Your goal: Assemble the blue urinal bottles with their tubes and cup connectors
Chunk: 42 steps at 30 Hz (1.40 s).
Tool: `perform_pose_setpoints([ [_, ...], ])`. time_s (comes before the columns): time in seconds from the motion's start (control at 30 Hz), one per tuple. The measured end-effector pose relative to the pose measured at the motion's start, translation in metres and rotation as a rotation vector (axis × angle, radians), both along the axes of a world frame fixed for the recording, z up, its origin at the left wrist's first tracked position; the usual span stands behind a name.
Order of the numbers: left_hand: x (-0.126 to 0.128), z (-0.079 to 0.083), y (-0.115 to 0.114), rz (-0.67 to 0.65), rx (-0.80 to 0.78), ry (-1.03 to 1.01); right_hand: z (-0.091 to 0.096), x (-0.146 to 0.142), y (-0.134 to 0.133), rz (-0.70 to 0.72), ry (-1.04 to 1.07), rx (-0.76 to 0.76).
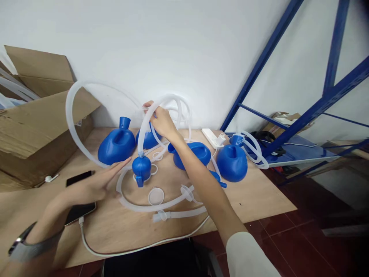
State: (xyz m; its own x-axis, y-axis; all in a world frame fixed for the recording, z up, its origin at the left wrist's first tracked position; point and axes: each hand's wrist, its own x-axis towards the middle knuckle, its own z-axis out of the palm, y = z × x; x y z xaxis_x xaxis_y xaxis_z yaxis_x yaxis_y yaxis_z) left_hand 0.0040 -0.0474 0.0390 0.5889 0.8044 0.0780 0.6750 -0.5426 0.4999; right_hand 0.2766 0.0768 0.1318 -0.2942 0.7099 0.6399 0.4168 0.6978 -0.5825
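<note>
Pinching the translucent hose (143, 130) above the table (259, 196), the right hand (161, 121) clamps its loop, probably light and springy; the left hand (95, 184) lies open beside the blue cup (141, 167) at its end, likely the firmest hold.

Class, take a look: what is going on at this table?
A person works at a table strewn with blue bottles and clear tubes. The right hand grips a tube that arches up from a small blue cup. The left hand lies open beside that cup, over a phone.
</note>
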Motion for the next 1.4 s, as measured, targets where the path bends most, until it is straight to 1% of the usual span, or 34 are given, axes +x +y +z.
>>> perform_pose_setpoints([
  [0.03,0.001,0.019,0.004,-0.006,-0.015,0.04,-0.002,0.005,0.002,0.008,-0.012,-0.007],
  [0.07,0.006,0.038,0.009,0.066,0.046,0.014,-0.005,0.011,0.005,0.02,-0.019,-0.018],
  [0.1,0.013,0.058,0.014,0.169,0.176,-0.028,-0.008,0.016,0.007,0.038,-0.019,-0.035],
  [0.13,0.022,0.076,0.02,0.292,0.375,-0.067,-0.012,0.022,0.009,0.062,-0.016,-0.056],
  [0.17,0.033,0.091,0.028,0.381,0.589,-0.089,-0.016,0.027,0.01,0.092,-0.008,-0.082],
  [0.2,0.045,0.103,0.037,0.369,0.734,-0.028,-0.02,0.032,0.01,0.121,0.007,-0.107],
  [0.23,0.056,0.112,0.047,0.282,0.797,0.077,-0.024,0.037,0.01,0.147,0.027,-0.128],
  [0.27,0.066,0.117,0.057,0.173,0.804,0.176,-0.028,0.042,0.009,0.173,0.044,-0.143],
  [0.3,0.075,0.118,0.066,0.074,0.765,0.268,-0.031,0.047,0.008,0.201,0.053,-0.154],
  [0.33,0.082,0.118,0.075,0.007,0.725,0.34,-0.034,0.051,0.006,0.23,0.055,-0.162],
  [0.4,0.094,0.113,0.088,-0.03,0.717,0.414,-0.04,0.059,0.003,0.277,0.04,-0.169],
  [0.47,0.103,0.106,0.096,-0.038,0.769,0.451,-0.045,0.067,0.0,0.306,0.035,-0.177],
  [0.53,0.109,0.101,0.099,-0.108,0.789,0.494,-0.049,0.073,-0.001,0.312,0.055,-0.19],
  [0.6,0.114,0.096,0.102,-0.196,0.765,0.542,-0.053,0.079,-0.002,0.314,0.07,-0.216],
  [0.63,0.116,0.094,0.104,-0.215,0.76,0.559,-0.056,0.083,-0.003,0.304,0.071,-0.227],
  [0.7,0.118,0.087,0.108,-0.208,0.767,0.572,-0.062,0.092,-0.006,0.25,0.072,-0.236],
  [0.8,0.119,0.075,0.11,-0.158,0.759,0.543,-0.075,0.113,-0.017,0.113,0.084,-0.282],
  [0.87,0.12,0.068,0.107,-0.126,0.738,0.53,-0.084,0.13,-0.028,0.04,0.067,-0.341],
  [0.93,0.122,0.065,0.101,-0.102,0.731,0.545,-0.093,0.148,-0.041,-0.003,-0.01,-0.374],
  [1.0,0.124,0.067,0.095,-0.081,0.739,0.565,-0.1,0.163,-0.05,-0.052,-0.169,-0.311],
  [1.1,0.126,0.074,0.084,-0.039,0.749,0.574,-0.105,0.179,-0.057,-0.173,-0.479,-0.152],
  [1.17,0.128,0.078,0.076,0.005,0.75,0.594,-0.106,0.187,-0.058,-0.249,-0.584,-0.122],
  [1.23,0.13,0.082,0.067,0.031,0.746,0.656,-0.107,0.194,-0.057,-0.299,-0.594,-0.136],
  [1.3,0.131,0.086,0.06,0.034,0.744,0.716,-0.112,0.198,-0.056,-0.301,-0.555,-0.157],
  [1.4,0.127,0.091,0.055,0.019,0.737,0.663,-0.123,0.201,-0.052,-0.278,-0.466,-0.155],
])
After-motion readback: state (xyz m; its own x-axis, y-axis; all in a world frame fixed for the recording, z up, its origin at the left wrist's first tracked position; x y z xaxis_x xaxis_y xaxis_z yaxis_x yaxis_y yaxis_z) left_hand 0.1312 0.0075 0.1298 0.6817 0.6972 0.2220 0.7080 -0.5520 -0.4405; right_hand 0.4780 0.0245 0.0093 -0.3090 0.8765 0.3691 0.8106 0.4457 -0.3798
